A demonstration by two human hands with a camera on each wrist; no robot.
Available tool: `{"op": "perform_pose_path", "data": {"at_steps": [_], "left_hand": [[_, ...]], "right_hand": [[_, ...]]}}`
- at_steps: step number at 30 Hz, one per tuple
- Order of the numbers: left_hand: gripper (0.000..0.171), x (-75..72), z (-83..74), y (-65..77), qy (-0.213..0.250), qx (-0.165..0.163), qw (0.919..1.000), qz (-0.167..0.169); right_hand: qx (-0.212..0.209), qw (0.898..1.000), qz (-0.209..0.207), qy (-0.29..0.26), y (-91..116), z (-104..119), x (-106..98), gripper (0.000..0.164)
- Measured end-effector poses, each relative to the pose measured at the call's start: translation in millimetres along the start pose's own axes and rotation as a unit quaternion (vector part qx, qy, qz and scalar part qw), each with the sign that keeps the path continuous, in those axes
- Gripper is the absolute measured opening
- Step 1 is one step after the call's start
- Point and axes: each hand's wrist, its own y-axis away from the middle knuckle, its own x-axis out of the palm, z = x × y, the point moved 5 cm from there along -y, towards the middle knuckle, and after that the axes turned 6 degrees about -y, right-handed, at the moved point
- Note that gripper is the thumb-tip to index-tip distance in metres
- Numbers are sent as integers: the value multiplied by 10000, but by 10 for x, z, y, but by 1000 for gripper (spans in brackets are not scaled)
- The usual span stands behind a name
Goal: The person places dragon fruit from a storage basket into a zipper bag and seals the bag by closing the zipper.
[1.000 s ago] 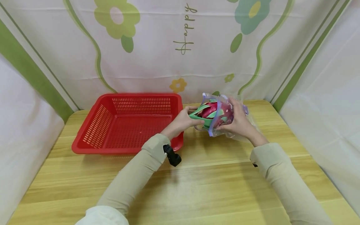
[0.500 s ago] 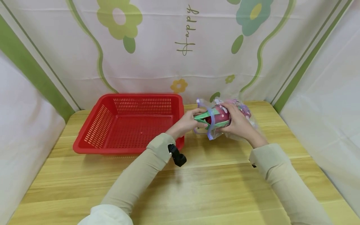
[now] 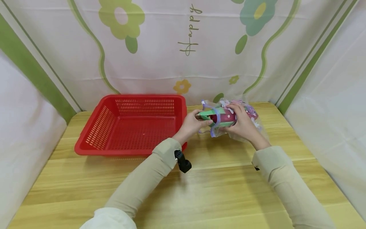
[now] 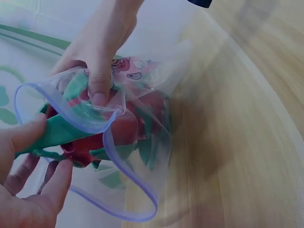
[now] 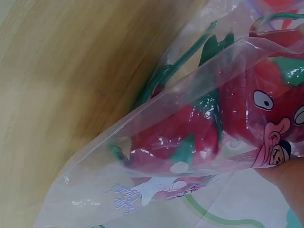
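A dragon fruit (image 3: 225, 117) with green leaf tips lies inside a clear plastic bag (image 4: 159, 190) with a purple-edged mouth. My left hand (image 3: 189, 126) pinches the leaf tips that stick out at the bag's open mouth. Through the plastic, my right hand (image 3: 243, 127) grips the fruit's body, thumb on the near side and fingers over the top. Deeper in the bag, the right wrist view shows a second dragon fruit (image 5: 173, 137) beside the first. Pink and white cartoon prints partly cover the fruits.
A red plastic basket (image 3: 78, 148) with slotted walls stands just left of the bag on the wooden table (image 3: 223, 197). A flower-printed cloth (image 3: 160, 63) hangs behind, and white cloth walls close off both sides.
The dragon fruit and bag have tilted lower and flatter toward the table. My left hand has shifted slightly right, still on the leaf tips; my right hand keeps its grip.
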Motion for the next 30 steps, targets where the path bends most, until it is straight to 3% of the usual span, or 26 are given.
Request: {"op": "perform_pose_path", "data": {"at_steps": [6,12,23,30], "left_hand": [[34,-50,-35,-2,616,35,9980,-123],[32,-34,-34,-4,867,-144,9961,-100],[31,47,-24,-47,1385,-344,9898,-39],[30,71,29,-84,1750,-484,9832,171]], "right_hand": [[-37,9997,-169,-180,-1,-20,7,85],[12,9992,-295,-260,11,-34,17,87],[-102,9981,-602,-30,39,-13,21,92],[-458,9950,-808,368,14,59,96,88]]}}
